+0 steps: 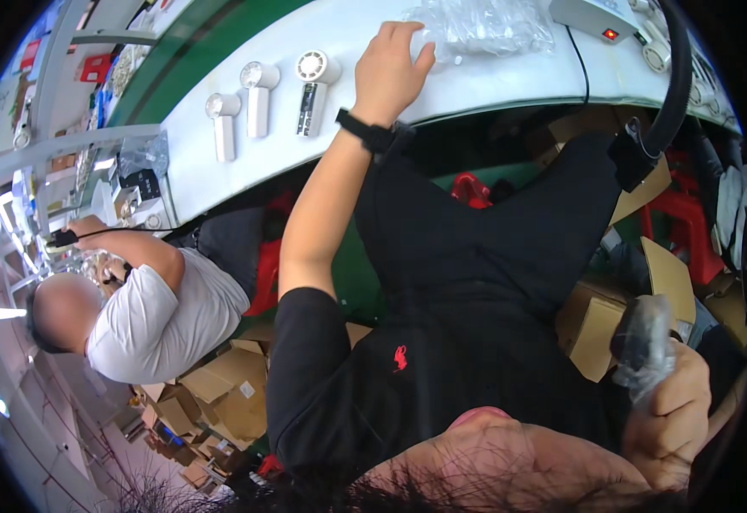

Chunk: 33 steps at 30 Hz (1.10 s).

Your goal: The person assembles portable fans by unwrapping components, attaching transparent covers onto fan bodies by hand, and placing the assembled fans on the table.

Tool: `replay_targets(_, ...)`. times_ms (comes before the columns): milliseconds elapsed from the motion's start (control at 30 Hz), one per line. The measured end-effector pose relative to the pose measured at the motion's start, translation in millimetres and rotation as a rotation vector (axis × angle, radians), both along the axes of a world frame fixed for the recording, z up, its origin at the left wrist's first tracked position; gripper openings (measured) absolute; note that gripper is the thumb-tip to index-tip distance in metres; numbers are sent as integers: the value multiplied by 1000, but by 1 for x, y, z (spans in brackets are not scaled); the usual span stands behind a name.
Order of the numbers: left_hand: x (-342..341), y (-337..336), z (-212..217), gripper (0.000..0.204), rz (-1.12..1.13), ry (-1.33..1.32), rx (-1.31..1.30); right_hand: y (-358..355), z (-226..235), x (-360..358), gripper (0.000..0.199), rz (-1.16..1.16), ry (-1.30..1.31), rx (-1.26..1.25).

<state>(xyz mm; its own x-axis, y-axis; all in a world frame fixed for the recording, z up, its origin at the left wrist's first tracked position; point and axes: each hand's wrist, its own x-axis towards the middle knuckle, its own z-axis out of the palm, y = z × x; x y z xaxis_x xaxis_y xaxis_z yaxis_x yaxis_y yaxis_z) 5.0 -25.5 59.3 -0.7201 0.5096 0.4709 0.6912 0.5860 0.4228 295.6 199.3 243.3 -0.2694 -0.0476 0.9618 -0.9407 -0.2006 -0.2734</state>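
My left hand rests on the white table, fingers apart, with nothing in it. Its fingertips are beside a heap of clear plastic bags. My right hand, raised at the lower right, is closed around a crumpled clear plastic bag. Whether something lies inside that bag, I cannot tell. To the left of my left hand are three white handheld fans: one with a dark handle, a middle one and a smaller one.
A grey box with a lit red switch is at the back right, beside a black cable. A black flexible hose hangs at the right. Open cardboard boxes stand below. A co-worker sits at the left.
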Motion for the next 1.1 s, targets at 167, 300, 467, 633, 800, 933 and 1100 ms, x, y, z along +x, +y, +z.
replay_targets(167,-18,19,-19,49,187,-101,-45,-11,22,-2,76,208,-87,97)
replay_targets(300,-35,20,-25,65,189,-312,-10,-6,21,8,59,46,-130,168)
replay_targets(467,-36,14,-27,77,136,-377,-43,1,23,22,38,-106,-172,256)
replay_targets(633,-33,28,-28,79,213,-229,-210,7,25,31,21,-248,-205,346)
replay_targets(800,-25,1,-32,75,337,-158,-312,16,19,35,24,-386,-225,413)
replay_targets(933,7,-25,-17,66,255,-90,23,20,-6,-15,14,145,-166,254)
replay_targets(1100,93,-2,22,50,-16,-604,477,0,-36,-53,31,-223,-753,517)
